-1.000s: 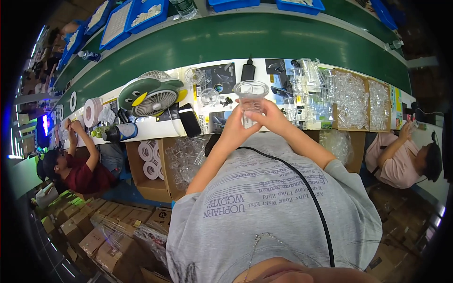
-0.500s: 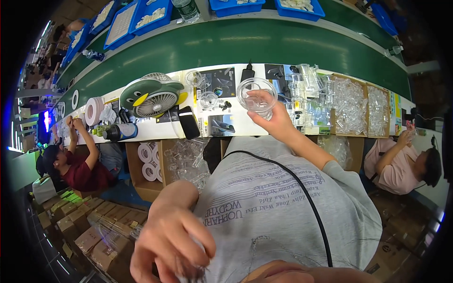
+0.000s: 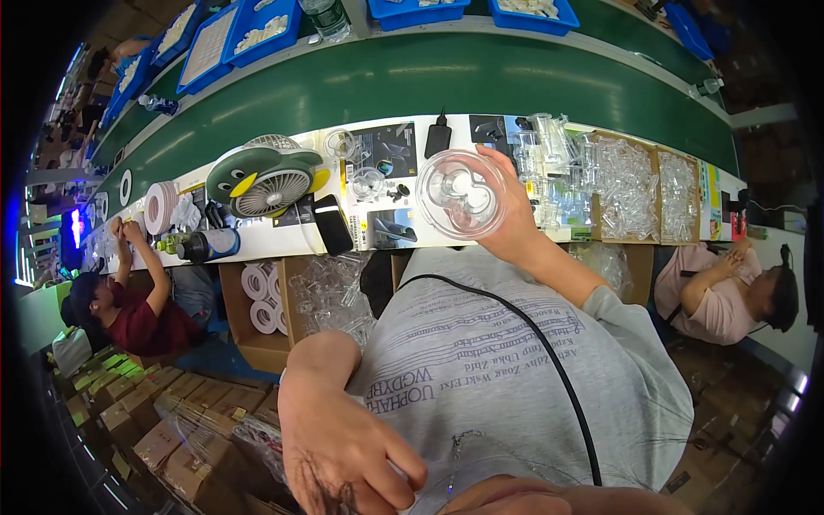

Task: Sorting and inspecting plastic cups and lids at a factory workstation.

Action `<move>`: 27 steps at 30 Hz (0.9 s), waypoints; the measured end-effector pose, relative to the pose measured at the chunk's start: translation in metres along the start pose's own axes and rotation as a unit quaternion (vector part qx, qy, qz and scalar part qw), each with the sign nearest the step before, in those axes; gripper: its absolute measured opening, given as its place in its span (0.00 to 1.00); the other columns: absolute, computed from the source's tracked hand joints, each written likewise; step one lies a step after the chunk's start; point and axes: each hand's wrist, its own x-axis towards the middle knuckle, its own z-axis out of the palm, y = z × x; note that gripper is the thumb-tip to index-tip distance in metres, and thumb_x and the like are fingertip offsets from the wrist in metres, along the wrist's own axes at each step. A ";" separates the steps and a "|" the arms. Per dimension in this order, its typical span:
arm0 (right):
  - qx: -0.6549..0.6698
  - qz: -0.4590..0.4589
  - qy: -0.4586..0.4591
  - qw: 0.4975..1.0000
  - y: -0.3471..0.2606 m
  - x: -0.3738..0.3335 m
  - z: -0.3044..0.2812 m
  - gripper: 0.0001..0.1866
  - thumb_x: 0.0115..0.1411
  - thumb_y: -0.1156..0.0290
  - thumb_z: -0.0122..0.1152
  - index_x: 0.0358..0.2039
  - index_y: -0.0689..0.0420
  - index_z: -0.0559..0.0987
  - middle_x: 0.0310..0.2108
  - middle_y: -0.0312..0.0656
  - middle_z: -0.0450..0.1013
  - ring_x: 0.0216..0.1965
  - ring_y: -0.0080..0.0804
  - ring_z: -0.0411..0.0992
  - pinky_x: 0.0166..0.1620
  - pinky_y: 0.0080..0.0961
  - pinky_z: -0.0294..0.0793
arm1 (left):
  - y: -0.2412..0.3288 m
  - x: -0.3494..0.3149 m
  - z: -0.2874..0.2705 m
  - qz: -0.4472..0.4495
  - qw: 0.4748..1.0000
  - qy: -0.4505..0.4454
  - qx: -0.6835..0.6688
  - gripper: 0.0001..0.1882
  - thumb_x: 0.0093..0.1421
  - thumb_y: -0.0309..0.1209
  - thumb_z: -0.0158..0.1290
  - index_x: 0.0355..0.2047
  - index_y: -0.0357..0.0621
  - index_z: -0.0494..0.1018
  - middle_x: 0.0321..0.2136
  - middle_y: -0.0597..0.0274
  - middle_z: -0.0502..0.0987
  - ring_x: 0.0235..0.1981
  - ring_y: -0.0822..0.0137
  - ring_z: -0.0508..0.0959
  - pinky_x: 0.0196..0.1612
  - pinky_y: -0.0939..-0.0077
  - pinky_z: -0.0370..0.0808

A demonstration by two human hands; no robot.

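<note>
My right hand (image 3: pixel 520 225) grips a round clear plastic container (image 3: pixel 446 219) by its right side, above the white work surface. The container's open rim faces up, and a lobed shape shows inside. My left hand (image 3: pixel 356 455) is low in front of my upper chest, away from the bench. Its fingers are curled, the fingertips are hidden, and dark hair strands hang by them. On the bench left of the held container are smaller clear round parts (image 3: pixel 367 183) and small black pieces (image 3: pixel 397 192). Clear tube-like plastic parts (image 3: pixel 556 176) lie to its right.
A green penguin-shaped fan (image 3: pixel 266 187), a phone (image 3: pixel 333 225) and a dark bottle (image 3: pixel 209 245) stand to the left. Right are cardboard trays of clear parts (image 3: pixel 631 193). Beyond runs a green conveyor belt (image 3: pixel 515 81). Co-workers sit on both sides (image 3: pixel 142 309) (image 3: pixel 719 287).
My right hand has tilted the container and shifted its grip to the right side. My left hand has moved right and slightly down, toward my chest.
</note>
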 end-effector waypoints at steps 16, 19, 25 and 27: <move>-0.110 -0.063 0.002 0.992 -0.006 0.003 0.001 0.25 0.42 0.71 0.66 0.44 0.56 0.71 0.38 0.38 0.73 0.39 0.32 0.70 0.54 0.40 0.57 | 0.001 0.001 -0.005 0.076 0.980 0.131 -0.127 0.14 0.53 0.26 0.50 0.40 0.41 0.63 0.12 0.59 0.67 0.14 0.68 0.68 0.25 0.75 0.69; -0.114 -0.072 -0.002 0.991 -0.008 0.004 0.003 0.26 0.41 0.71 0.67 0.44 0.55 0.72 0.38 0.38 0.72 0.40 0.31 0.70 0.54 0.40 0.57 | 0.017 0.013 0.010 0.017 0.971 0.201 -0.131 0.12 0.57 0.31 0.48 0.43 0.56 0.67 0.10 0.71 0.58 0.09 0.78 0.58 0.17 0.86 0.59; -0.119 -0.073 -0.001 0.990 -0.004 0.001 0.003 0.25 0.41 0.70 0.68 0.42 0.54 0.72 0.38 0.37 0.72 0.40 0.31 0.70 0.54 0.40 0.57 | 0.015 0.010 0.009 0.020 0.963 0.221 -0.153 0.13 0.56 0.31 0.49 0.43 0.56 0.68 0.09 0.72 0.58 0.09 0.77 0.58 0.16 0.85 0.59; -0.117 -0.074 -0.003 0.990 -0.005 0.001 0.004 0.25 0.41 0.70 0.68 0.42 0.54 0.72 0.38 0.37 0.72 0.40 0.31 0.70 0.54 0.40 0.57 | 0.015 0.009 0.009 0.039 0.970 0.191 -0.144 0.14 0.55 0.31 0.50 0.43 0.56 0.68 0.09 0.72 0.59 0.10 0.77 0.59 0.18 0.84 0.60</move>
